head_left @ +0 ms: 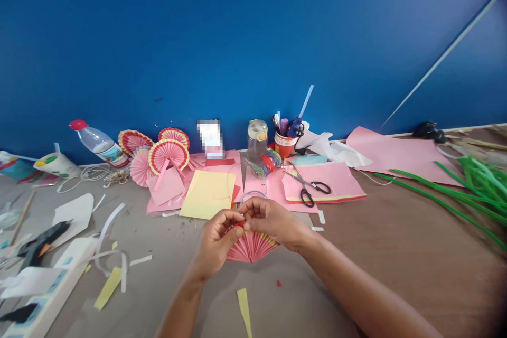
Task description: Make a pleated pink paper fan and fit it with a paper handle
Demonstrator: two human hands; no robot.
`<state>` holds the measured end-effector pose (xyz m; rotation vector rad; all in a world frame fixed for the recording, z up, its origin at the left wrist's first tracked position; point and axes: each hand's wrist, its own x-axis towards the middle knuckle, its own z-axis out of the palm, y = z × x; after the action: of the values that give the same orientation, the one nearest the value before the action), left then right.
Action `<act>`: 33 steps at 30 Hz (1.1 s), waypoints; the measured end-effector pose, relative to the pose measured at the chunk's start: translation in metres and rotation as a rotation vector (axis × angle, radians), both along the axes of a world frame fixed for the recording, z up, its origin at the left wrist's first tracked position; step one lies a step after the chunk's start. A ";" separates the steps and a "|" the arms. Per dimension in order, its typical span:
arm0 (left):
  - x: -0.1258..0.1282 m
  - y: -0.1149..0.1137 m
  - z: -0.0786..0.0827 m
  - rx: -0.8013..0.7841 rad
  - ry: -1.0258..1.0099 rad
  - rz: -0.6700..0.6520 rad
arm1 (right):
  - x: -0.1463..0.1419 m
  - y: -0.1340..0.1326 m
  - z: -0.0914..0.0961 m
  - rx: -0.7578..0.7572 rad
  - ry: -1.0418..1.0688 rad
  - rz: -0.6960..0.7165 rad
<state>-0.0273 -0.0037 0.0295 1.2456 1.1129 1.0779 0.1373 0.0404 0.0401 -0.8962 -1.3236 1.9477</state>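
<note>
A pink pleated paper fan [250, 247] with a yellow and red edge spreads downward between my two hands, just above the table. My left hand [216, 240] curls around its left side, fingers closed at the fan's top. My right hand [274, 222] pinches the same top point from the right, fingers pressed together. Several finished pleated fans [168, 154] lie at the back near the blue wall. Yellow paper [208, 194] and pink sheets [325, 182] lie just beyond my hands, with black-handled scissors [311, 187] on the pink sheets.
A plastic bottle [99, 142] lies at the back left. A glass jar [257, 137], tape rolls [266, 163] and an orange cup of pens [285, 140] stand by the wall. A glue gun [39, 240] and paper strips lie left. Green stems [467, 190] lie right.
</note>
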 end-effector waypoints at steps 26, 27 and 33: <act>0.008 -0.001 -0.015 -0.113 -0.220 0.277 | 0.000 0.012 -0.009 0.099 0.120 -0.431; 0.012 -0.002 -0.014 -0.130 -0.251 0.202 | 0.000 0.012 -0.009 0.117 0.122 -0.440; 0.026 -0.005 -0.017 -0.233 -0.324 0.185 | -0.004 0.010 -0.013 0.180 0.045 -0.441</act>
<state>-0.0017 -0.0086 0.0123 0.7645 1.0806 1.2010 0.1332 0.0507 0.0275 -0.9543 -1.1391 1.4785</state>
